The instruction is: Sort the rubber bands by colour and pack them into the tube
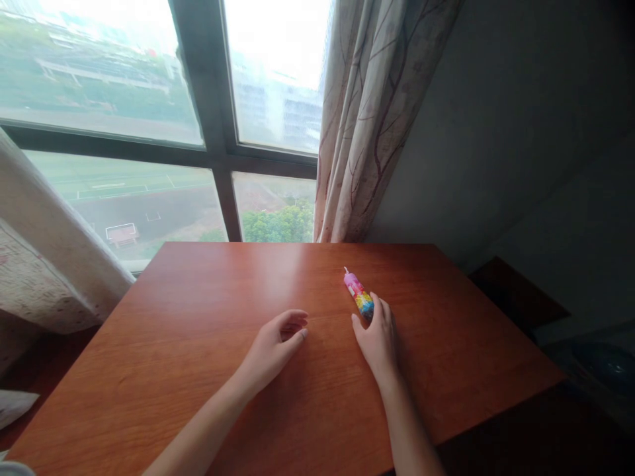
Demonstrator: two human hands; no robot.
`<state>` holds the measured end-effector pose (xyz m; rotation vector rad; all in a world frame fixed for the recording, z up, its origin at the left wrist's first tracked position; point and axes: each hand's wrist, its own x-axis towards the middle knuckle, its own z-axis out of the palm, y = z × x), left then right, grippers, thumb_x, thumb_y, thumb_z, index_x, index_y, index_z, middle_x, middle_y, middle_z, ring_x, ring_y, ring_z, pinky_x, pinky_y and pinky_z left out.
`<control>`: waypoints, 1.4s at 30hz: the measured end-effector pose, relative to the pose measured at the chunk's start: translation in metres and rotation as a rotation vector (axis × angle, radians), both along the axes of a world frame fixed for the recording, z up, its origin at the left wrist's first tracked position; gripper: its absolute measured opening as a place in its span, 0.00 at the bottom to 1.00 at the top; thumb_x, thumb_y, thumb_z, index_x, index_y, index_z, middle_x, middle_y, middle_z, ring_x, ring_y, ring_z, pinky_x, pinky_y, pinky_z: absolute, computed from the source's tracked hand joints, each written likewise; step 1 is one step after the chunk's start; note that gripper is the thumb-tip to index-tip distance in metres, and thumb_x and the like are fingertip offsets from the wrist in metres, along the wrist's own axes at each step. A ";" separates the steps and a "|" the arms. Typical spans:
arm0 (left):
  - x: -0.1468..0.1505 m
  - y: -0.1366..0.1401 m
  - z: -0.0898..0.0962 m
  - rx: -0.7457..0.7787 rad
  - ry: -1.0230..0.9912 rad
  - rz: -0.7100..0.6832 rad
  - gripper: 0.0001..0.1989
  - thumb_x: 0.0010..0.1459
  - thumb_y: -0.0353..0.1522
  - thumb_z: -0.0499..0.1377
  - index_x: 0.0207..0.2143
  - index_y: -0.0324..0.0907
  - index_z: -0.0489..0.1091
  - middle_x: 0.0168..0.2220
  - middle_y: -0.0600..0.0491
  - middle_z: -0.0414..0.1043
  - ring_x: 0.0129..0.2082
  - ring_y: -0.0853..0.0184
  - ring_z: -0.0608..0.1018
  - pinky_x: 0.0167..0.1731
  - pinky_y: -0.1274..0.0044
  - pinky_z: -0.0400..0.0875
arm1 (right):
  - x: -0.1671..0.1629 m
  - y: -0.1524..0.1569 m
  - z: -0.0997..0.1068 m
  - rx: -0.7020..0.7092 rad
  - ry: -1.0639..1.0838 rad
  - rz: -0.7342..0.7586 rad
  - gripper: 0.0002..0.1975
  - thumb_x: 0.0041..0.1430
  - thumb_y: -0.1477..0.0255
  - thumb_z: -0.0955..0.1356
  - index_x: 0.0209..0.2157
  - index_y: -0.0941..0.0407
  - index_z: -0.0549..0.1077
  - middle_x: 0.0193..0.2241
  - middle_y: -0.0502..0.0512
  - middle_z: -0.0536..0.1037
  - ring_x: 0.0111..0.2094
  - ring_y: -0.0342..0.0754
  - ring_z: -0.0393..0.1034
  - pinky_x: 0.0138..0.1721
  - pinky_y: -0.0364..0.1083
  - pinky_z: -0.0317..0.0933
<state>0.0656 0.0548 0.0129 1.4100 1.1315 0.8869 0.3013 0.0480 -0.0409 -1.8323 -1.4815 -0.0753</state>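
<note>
A slim, tube-shaped colourful pack (358, 291) lies slantwise on the wooden table (198, 344). Its far end is pink with a thin whitish tail, and yellow and blue show towards me. My right hand (380, 334) is at the near end of the pack, thumb on the left and fingers along the right side. A small gap shows between the thumb and the pack; the fingers appear to reach its edge. To the left, my left hand (280, 337) hovers low over the table, fingers loosely curved and thumb apart, holding nothing.
Beyond the table's far edge stands a window (213, 152) with dark frames. A patterned curtain (362, 132) hangs at its right, another curtain (44, 258) at the left. A pale round rim (14, 469) shows at the bottom left corner. The right side is dark.
</note>
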 end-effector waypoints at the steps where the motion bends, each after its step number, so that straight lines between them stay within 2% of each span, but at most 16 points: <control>1: 0.000 0.000 0.000 0.002 0.000 -0.003 0.15 0.52 0.38 0.61 0.41 0.39 0.74 0.41 0.46 0.79 0.42 0.58 0.79 0.46 0.68 0.73 | 0.001 0.001 0.001 0.006 0.013 -0.002 0.27 0.58 0.67 0.65 0.59 0.58 0.63 0.52 0.67 0.69 0.53 0.60 0.64 0.53 0.58 0.62; 7: -0.002 0.000 -0.001 0.004 -0.014 -0.008 0.15 0.52 0.39 0.62 0.40 0.40 0.75 0.40 0.47 0.79 0.42 0.58 0.79 0.45 0.68 0.73 | -0.013 0.003 0.007 0.011 0.046 0.084 0.24 0.58 0.68 0.65 0.56 0.56 0.65 0.49 0.64 0.71 0.50 0.58 0.67 0.50 0.55 0.64; 15: 0.001 0.000 0.001 -0.002 -0.042 0.014 0.15 0.50 0.38 0.64 0.39 0.40 0.76 0.39 0.47 0.80 0.41 0.58 0.80 0.45 0.68 0.74 | -0.039 0.001 0.010 -0.025 0.020 0.179 0.26 0.58 0.66 0.67 0.58 0.55 0.62 0.49 0.63 0.69 0.50 0.58 0.67 0.51 0.55 0.64; 22: 0.001 0.000 -0.002 0.000 -0.013 -0.004 0.16 0.52 0.38 0.63 0.41 0.39 0.75 0.42 0.45 0.80 0.42 0.57 0.79 0.46 0.67 0.73 | -0.037 0.001 0.008 -0.053 0.001 0.169 0.30 0.57 0.65 0.68 0.60 0.55 0.60 0.52 0.64 0.67 0.53 0.60 0.64 0.52 0.57 0.63; 42: 0.000 0.001 -0.003 -0.001 -0.010 -0.020 0.16 0.52 0.39 0.62 0.42 0.39 0.75 0.41 0.45 0.79 0.42 0.57 0.79 0.46 0.67 0.74 | -0.031 0.002 0.005 0.007 0.085 0.148 0.26 0.62 0.63 0.65 0.59 0.58 0.62 0.52 0.66 0.69 0.53 0.59 0.65 0.52 0.58 0.63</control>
